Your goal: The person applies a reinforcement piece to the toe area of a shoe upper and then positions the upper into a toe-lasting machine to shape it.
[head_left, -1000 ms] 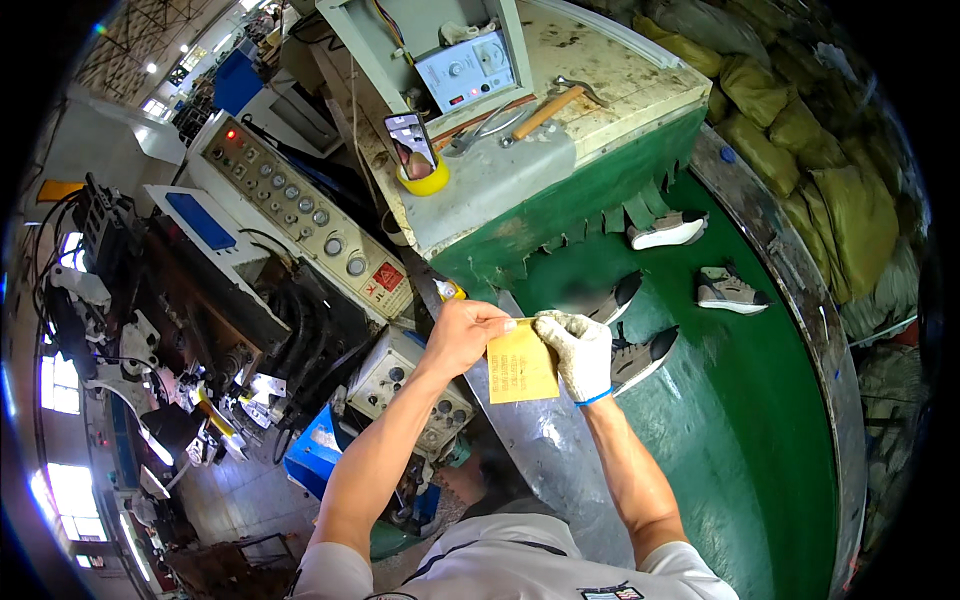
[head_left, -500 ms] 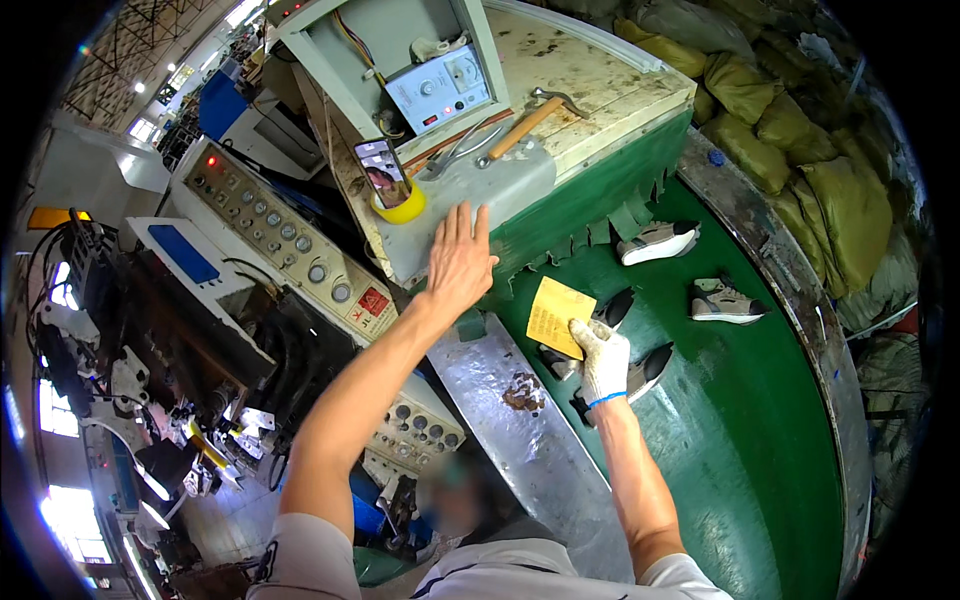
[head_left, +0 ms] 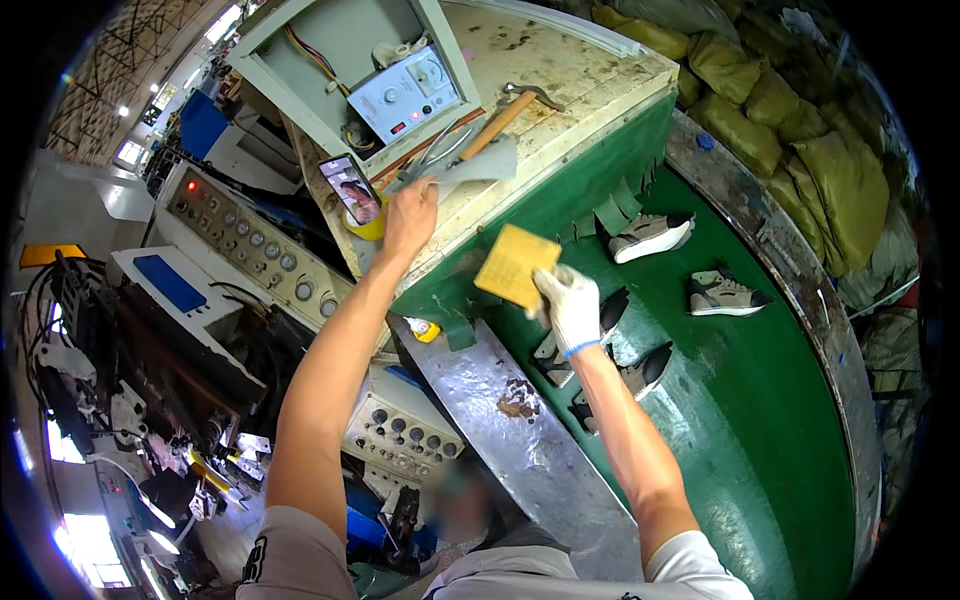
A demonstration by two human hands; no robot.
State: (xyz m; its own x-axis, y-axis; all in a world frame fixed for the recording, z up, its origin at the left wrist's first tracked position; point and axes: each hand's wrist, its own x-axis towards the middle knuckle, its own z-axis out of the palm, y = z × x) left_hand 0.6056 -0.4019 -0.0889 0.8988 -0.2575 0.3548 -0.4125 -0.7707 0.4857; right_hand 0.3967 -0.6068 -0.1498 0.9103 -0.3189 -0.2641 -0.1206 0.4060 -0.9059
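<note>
My bare left hand (head_left: 410, 218) is closed at the near edge of the worktop, its fingers pinching the edge of a thin grey sheet (head_left: 490, 163). Part of that sheet is folded back over the worktop. In my white-gloved right hand (head_left: 570, 303) is a yellow printed card (head_left: 517, 266), held by its lower right corner above the green belt. A phone (head_left: 352, 188) leans in a yellow tape roll (head_left: 367, 229) just left of my left hand. Pliers (head_left: 440, 150) and a wooden-handled hammer (head_left: 500, 122) lie beyond the hand.
Several grey and black shoes (head_left: 650, 237) stand on the green belt (head_left: 740, 400). A control box (head_left: 402, 95) stands on the worktop (head_left: 600, 75). Metal plate (head_left: 490, 400) borders the belt. Knobbed panels (head_left: 255, 240) are on the left, olive sacks (head_left: 845, 190) at the right.
My left hand has closed and pulled back to the left, lifting the grey sheet off the worktop's edge. The yellow card has moved up and left with my right hand. A small yellow object came into view below.
</note>
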